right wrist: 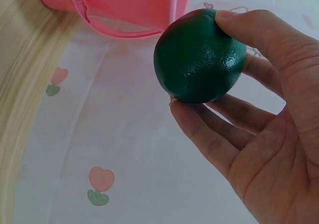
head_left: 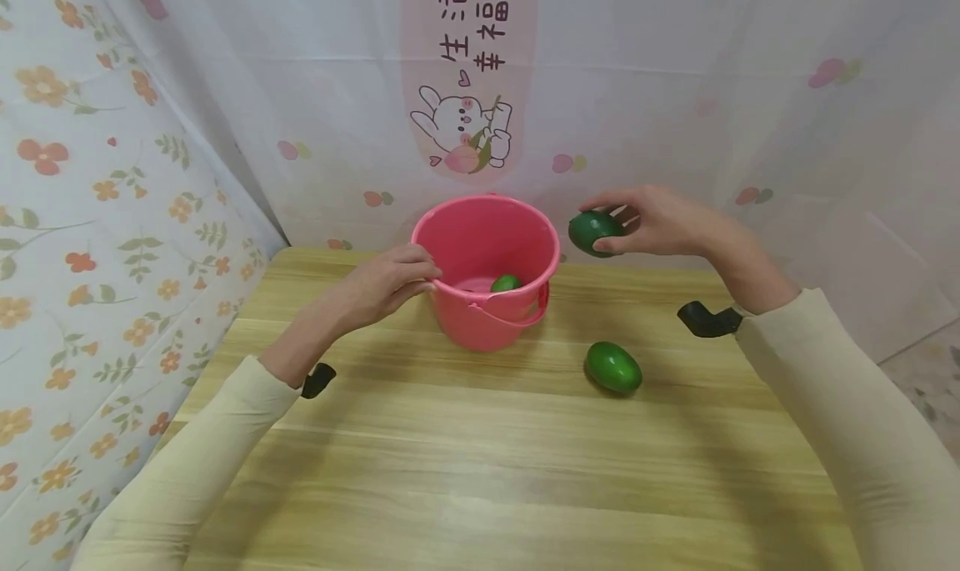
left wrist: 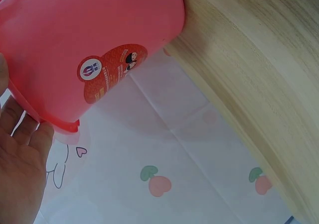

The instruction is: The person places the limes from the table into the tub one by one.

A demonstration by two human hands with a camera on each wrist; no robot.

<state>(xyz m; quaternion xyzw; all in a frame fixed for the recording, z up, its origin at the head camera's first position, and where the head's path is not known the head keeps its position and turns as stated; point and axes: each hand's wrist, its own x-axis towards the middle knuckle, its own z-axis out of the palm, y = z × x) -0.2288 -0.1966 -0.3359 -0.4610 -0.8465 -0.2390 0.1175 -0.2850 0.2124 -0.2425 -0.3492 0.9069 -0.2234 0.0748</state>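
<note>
A pink bucket stands upright towards the back of the table. My left hand holds its rim on the left side; in the left wrist view the fingers curl at the rim. To the right of the bucket, above the table, my right hand grips a dark green, glossy, rounded fruit between thumb and fingers. Inside the bucket a green fruit shows, partly hidden by the front rim. On the table, right of the bucket, lies a brighter green oval fruit.
The bucket's handle hangs down at its front right. Behind the wooden table hangs a white patterned cloth with a rabbit print, and a flowered cloth covers the left side.
</note>
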